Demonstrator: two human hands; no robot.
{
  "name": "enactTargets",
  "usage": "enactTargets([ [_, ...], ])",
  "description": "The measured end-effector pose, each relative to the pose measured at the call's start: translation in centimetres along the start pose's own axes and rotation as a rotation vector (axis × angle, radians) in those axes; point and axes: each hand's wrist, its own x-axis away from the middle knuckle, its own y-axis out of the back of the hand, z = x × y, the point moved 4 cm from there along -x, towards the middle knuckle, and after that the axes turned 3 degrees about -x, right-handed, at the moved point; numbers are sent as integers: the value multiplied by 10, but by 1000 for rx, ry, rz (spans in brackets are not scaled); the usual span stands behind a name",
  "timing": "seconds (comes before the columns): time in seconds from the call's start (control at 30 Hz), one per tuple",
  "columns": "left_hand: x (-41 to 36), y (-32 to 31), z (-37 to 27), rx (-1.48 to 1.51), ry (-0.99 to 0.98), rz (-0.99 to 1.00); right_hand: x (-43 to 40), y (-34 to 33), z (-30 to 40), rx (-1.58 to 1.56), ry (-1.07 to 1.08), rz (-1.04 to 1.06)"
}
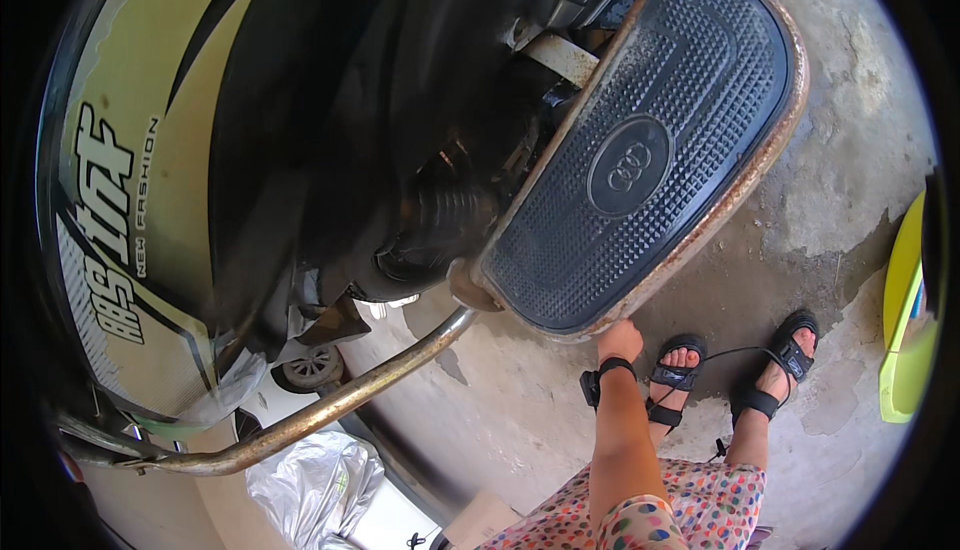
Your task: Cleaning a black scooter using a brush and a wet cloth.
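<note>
A motorcycle's footboard (577, 235), with a dark ribbed rubber pad in a rusty metal rim, spans the upper middle. My left hand (621, 340) is at its lower end, against or just below the rim. The fingers look curled, but the rim hides part of them, and whether they grip it is unclear. A black band circles that wrist. My right hand is out of view. To the left of the footboard are the dark engine area (442, 212) and a yellow-green and black body panel (142, 197) bearing writing. A worn, bent metal bar (337, 407) runs below them.
My sandalled feet (675, 377) stand on patchy concrete (510, 415), with a dark cord across them. A yellow-green plastic object (904, 325) lies at the right rim. A silvery plastic sheet (319, 486), a cardboard box (480, 521) and part of a white car with a wheel (311, 370) show lower left.
</note>
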Motion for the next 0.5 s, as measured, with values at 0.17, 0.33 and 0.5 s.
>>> enactTargets([
  [0.17, -154, -152, -83, -14, -64, 37, 20, -26, 21, -107, 22, 30],
  [0.33, -148, -120, -72, -20, -58, -38, -3, -33, -3, -647, -85, -137],
  [0.5, 103, 121, 93, -57, 147, -55, 3, 13, -14, -51, 71, -37],
])
